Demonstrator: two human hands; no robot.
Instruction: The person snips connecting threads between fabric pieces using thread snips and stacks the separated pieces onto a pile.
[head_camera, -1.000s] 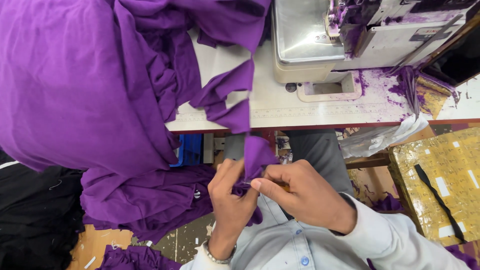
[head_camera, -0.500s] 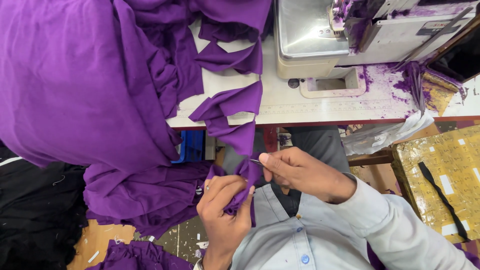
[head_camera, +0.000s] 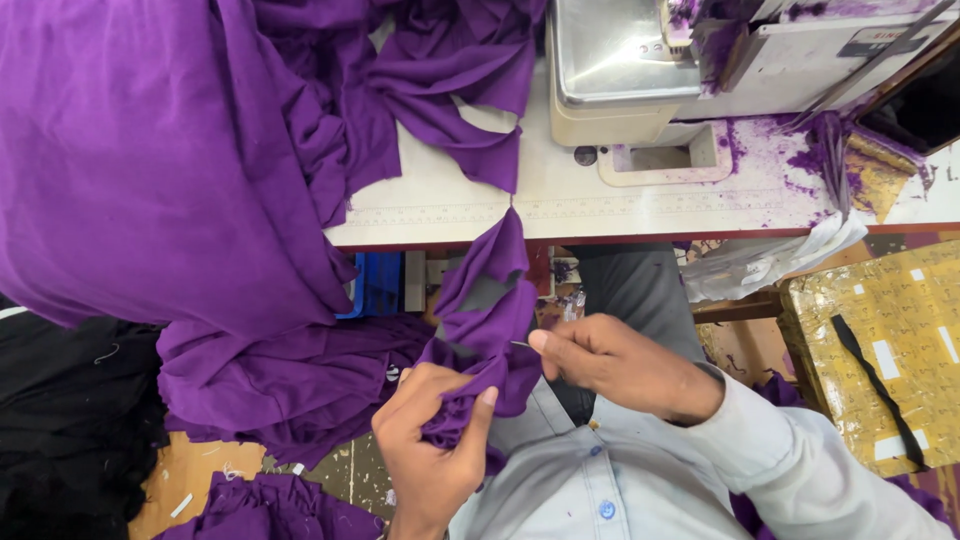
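Two hands work on purple cloth at a sewing table.
Left hand (head_camera: 432, 440) clutches a bunched strip of the purple cloth (head_camera: 485, 335) near the lap; right hand (head_camera: 610, 362) pinches a thin needle-like tool (head_camera: 520, 344) against it, sewing machine (head_camera: 700, 70) far right.

Purple everywhere

Purple fabric (head_camera: 180, 170) all over, purple lint on the cream-and-silver sewing machine (head_camera: 640, 70), white tabletop (head_camera: 560, 205), black cloth (head_camera: 60, 430) at the left, gold patterned box (head_camera: 880, 320), pale blue shirt (head_camera: 590, 470)
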